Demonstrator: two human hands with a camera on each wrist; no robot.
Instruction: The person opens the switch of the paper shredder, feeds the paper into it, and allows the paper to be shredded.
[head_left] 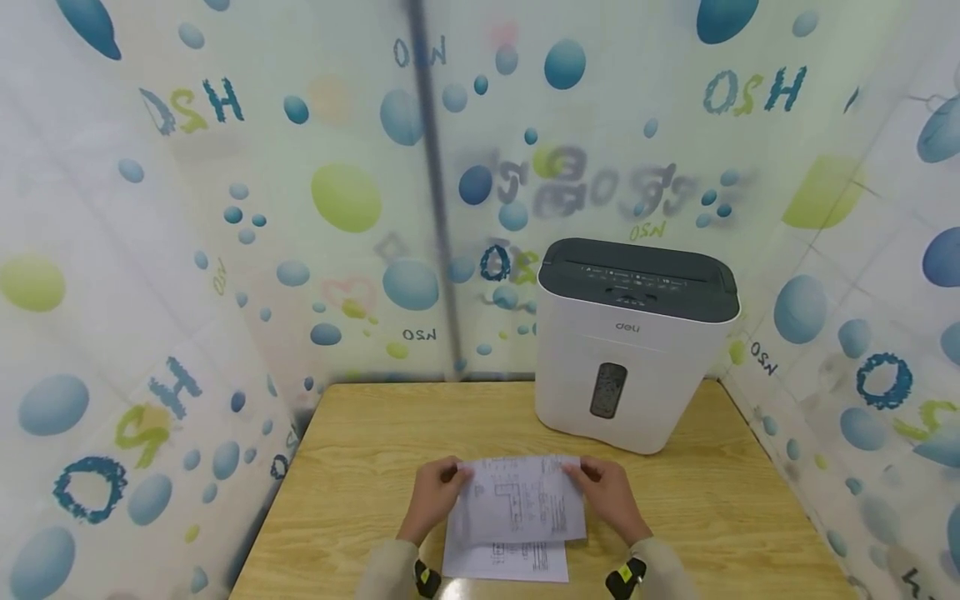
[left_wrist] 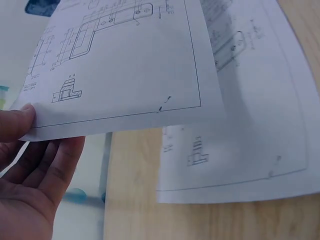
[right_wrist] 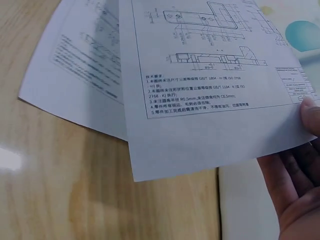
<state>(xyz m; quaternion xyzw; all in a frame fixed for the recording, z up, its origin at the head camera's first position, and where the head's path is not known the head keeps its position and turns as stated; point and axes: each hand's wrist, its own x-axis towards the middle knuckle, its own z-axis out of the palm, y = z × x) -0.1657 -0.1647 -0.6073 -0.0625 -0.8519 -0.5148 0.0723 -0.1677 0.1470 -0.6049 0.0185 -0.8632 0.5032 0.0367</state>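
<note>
Both hands hold up one printed sheet of paper (head_left: 517,500) with a technical drawing on it. At its far left corner, my left hand (head_left: 437,492) pinches the edge, thumb on top and fingers beneath, as the left wrist view shows of the hand (left_wrist: 35,170). My right hand (head_left: 606,492) grips the opposite far corner the same way; in the right wrist view the hand (right_wrist: 295,180) has its thumb on the printed side. Under the raised sheet a second printed sheet (head_left: 510,568) lies on the table, partly covered by it.
A white paper shredder (head_left: 570,358) with a dark grey top (head_left: 637,279) stands at the back right of the wooden table (head_left: 420,417). Patterned curtains (head_left: 345,250) enclose the table at the back and on both sides.
</note>
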